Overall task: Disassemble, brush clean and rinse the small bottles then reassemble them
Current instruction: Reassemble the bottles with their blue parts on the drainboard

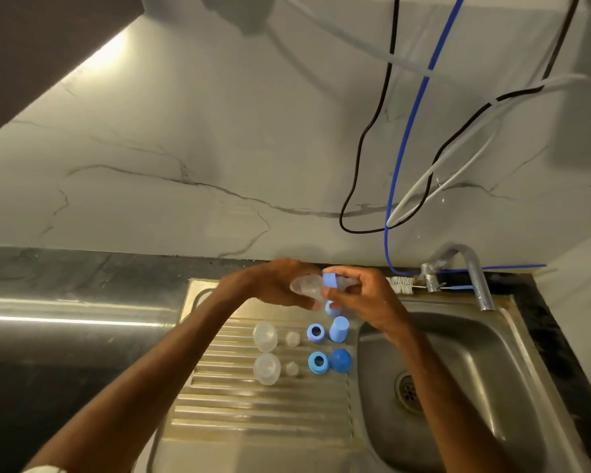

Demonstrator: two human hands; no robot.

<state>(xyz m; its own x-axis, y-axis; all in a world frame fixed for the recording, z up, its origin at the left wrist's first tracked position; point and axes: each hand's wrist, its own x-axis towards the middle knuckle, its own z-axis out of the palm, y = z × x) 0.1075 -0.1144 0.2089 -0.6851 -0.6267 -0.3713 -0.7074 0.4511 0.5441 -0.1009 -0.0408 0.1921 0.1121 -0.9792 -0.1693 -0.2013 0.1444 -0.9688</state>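
Observation:
Above the drainboard my left hand grips a small clear bottle lying sideways. My right hand pinches the blue collar ring at its neck. Below the hands lie loose parts: two clear bottle bodies, two small clear teats, two blue rings, a light blue cap, a darker blue domed cap and another blue piece partly hidden under my right hand.
A steel sink basin with a drain lies to the right. A tap stands at its back, with a bottle brush lying beside it. Cables hang down the marble wall. Dark counter extends left.

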